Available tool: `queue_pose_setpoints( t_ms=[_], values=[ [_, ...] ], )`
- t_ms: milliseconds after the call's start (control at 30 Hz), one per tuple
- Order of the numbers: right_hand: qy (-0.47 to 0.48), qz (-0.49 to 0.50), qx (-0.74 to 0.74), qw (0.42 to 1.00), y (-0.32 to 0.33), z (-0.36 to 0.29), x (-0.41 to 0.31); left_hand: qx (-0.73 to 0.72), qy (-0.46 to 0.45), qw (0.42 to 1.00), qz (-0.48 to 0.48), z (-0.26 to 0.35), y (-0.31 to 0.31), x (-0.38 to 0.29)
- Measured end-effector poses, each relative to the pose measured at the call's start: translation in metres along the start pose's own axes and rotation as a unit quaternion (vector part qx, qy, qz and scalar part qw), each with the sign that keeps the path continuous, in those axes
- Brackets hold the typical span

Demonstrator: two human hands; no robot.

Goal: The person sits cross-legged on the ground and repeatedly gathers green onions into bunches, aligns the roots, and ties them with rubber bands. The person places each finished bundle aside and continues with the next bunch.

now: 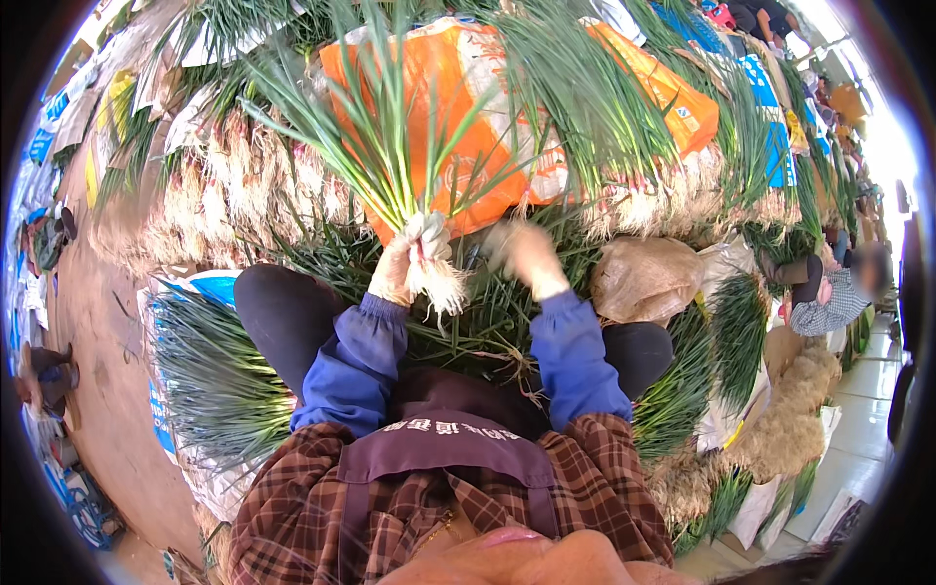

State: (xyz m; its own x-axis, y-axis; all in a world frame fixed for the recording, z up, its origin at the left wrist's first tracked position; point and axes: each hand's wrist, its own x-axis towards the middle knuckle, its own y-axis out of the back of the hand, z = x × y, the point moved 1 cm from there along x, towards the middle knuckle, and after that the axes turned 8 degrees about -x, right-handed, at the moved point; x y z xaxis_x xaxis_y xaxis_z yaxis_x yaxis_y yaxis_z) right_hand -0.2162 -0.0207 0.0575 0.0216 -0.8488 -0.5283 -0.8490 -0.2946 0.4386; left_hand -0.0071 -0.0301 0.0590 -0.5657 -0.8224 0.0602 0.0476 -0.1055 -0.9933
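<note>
My left hand [395, 267], with pale covering on its fingers, grips a bunch of green onions [387, 172] near the white stem ends. Their leaves fan out away from me, and the stringy roots [439, 285] hang below my fingers. Motion blurs my right hand [526, 252], so its fingers and anything in them are unclear. It hovers apart from the bunch, to its right, above loose green leaves [475, 336] heaped between my knees. Just beyond both hands lies an orange and white woven sack [468, 146], with more green onions [585, 110] at its right.
Rows of rooted onions [234, 190] stretch across the far side. Onion piles flank me at the left [219, 373] and right [673, 380]. A tan sack [643, 278] sits by my right knee. Another person [833, 300] is seated at far right. Brown floor [110, 307] runs along the left.
</note>
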Motion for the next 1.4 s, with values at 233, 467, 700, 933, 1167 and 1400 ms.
queue_pose_setpoints(
  t_ms=[233, 467, 700, 933, 1167, 1400],
  values=[
    [0.071, 0.103, -0.037, 0.992, 0.037, 0.025, 0.066, 0.157, 0.064, 0.952, 0.254, -0.006, 0.017, 0.0],
    [0.103, 0.43, -0.165, 0.882, 0.112, 0.105, -0.146, 0.33, 0.047, 0.896, 0.295, -0.001, -0.007, 0.024],
    [-0.402, 0.392, -0.231, 0.794, 0.135, 0.283, -0.315, -0.054, 0.154, 0.983, 0.082, -0.038, 0.085, 0.05],
    [0.048, 0.327, 0.121, 0.936, 0.168, 0.125, -0.178, 0.288, 0.116, 0.915, 0.256, -0.065, 0.003, 0.041],
    [0.016, 0.385, -0.445, 0.809, 0.154, 0.125, 0.058, 0.286, 0.076, 0.905, 0.306, -0.031, 0.006, 0.067],
    [0.145, 0.359, -0.242, 0.89, 0.023, 0.036, -0.04, 0.242, 0.103, 0.927, 0.268, -0.055, 0.008, 0.042]
  ],
)
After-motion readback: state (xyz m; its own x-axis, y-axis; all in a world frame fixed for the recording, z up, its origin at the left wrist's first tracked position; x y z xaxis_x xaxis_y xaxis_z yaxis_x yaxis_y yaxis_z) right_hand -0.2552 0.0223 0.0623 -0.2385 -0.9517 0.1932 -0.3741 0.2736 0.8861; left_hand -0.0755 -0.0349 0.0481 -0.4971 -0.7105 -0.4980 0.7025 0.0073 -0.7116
